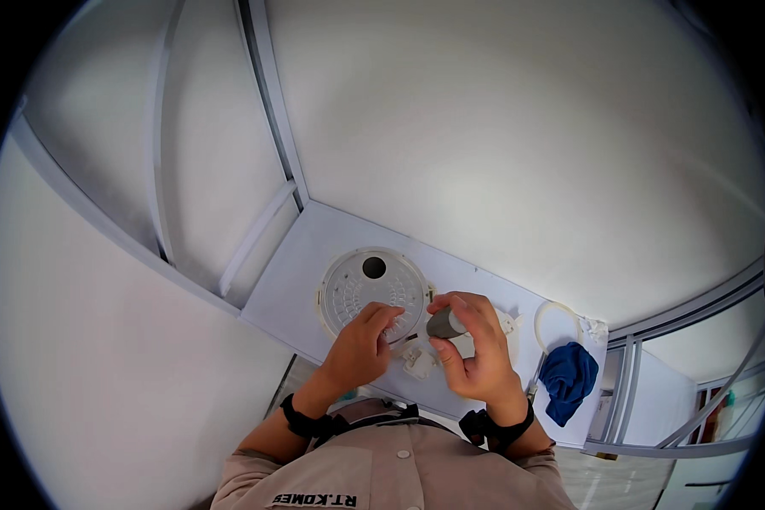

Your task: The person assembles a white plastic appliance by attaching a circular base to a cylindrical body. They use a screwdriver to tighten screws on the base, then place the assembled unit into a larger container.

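Observation:
My right hand (483, 353) grips a small grey cylinder (441, 325) between thumb and fingers, with its pale round end tilted toward the palm. My left hand (359, 348) is closed, its thumb and index finger drawn together near the right edge of a round lid-like plate (342, 299). Whatever those fingers hold is too small or hidden to name. The plate is light grey with a pale rim, a pattern of small slots and one dark round hole. Between my hands, near the table's front, lies a small white plastic part (418, 363).
A white table (289, 263) stands against pale panels in a metal frame (274, 102). To the right lie a pale ring (537, 325), a crumpled blue cloth (568, 380) and white crumpled material (597, 330). Another white part (510, 325) is partly hidden behind my right hand.

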{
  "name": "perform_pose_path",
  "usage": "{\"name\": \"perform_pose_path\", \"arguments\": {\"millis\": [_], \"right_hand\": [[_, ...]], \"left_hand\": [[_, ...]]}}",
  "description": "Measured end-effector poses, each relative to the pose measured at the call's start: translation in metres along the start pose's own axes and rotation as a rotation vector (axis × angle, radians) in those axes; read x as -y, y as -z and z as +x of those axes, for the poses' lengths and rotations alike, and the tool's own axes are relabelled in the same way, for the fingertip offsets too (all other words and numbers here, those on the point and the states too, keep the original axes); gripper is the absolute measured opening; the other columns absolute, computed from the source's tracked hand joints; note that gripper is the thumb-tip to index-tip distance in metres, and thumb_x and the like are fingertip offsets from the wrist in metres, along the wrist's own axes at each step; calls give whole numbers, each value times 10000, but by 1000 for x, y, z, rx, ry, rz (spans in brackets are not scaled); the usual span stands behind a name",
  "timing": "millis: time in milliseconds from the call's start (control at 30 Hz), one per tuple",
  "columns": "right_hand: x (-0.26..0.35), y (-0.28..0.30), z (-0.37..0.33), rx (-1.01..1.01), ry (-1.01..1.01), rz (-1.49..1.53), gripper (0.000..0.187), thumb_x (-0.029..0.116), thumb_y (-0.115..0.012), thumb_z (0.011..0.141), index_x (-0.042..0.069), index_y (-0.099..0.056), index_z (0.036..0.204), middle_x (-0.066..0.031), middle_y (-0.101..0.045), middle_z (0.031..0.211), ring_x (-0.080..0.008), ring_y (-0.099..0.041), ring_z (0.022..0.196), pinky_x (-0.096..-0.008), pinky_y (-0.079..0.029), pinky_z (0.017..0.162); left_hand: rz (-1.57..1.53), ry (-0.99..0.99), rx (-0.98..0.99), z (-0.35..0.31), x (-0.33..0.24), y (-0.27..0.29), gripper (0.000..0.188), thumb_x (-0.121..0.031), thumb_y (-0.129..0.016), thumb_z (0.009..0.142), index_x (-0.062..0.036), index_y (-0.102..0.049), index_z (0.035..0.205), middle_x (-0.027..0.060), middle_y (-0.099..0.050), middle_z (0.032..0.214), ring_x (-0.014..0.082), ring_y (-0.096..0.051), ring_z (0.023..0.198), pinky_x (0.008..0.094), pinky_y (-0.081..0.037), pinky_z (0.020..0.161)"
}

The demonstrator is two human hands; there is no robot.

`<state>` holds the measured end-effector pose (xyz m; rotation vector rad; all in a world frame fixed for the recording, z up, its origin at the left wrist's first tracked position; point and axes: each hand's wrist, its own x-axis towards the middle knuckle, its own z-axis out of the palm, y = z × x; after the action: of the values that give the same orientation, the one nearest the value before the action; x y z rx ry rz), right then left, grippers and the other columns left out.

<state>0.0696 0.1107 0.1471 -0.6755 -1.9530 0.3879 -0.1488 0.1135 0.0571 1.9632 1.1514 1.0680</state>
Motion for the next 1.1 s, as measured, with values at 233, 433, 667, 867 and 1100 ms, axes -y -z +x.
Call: {"name": "perform_pose_path", "arguments": {"millis": [233, 433, 667, 867, 1100], "right_hand": [[-3, -1, -3, -44, 36, 80, 719, -81, -745, 892, 36, -479, 1549, -239, -673, 1303, -363, -718, 1107, -432, -596, 935], [-9, 2, -7, -68, 26, 226, 817, -76, -740, 883, 73, -422, 1620, -235, -680, 1307, -345, -714, 1103, -443, -579, 950], [-14, 8, -15, -98, 25, 185, 811, -73, -742, 884, 73, -428, 1617, -232, -693, 1281, -340, -715, 1084, -442, -577, 947], [-19, 13, -23, -113, 12, 155, 779, -66, -757, 882, 61, -456, 1589, -228, -703, 1258, -338, -717, 1077, -430, -581, 933], [-22, 16, -30, -108, 7, 149, 778, -74, -769, 868, 54, -466, 1573, -223, -712, 1242, -339, -718, 1063, -418, -578, 923]], "left_hand": [[41, -24, -22, 2, -1, -1, 419, 140, -628, 859, -12, -689, 1245, 166, -648, 1177, 339, -712, 977, 409, -598, 813], [87, 6, -3, 3, 6, 1, 363, 100, -686, 862, -20, -706, 1204, 160, -647, 1127, 350, -702, 917, 410, -589, 781], [256, -52, -29, 4, 3, 2, 306, 32, -751, 835, -42, -737, 1132, 135, -666, 1085, 364, -651, 1010, 455, -539, 866], [570, 65, -82, 1, -10, 2, 206, -96, -835, 790, -86, -760, 982, 59, -649, 1072, 299, -594, 1088, 484, -432, 925], [575, 82, -135, 0, -7, -5, 129, -103, -813, 842, -74, -742, 945, 57, -652, 1053, 310, -596, 1036, 483, -434, 892]]}}
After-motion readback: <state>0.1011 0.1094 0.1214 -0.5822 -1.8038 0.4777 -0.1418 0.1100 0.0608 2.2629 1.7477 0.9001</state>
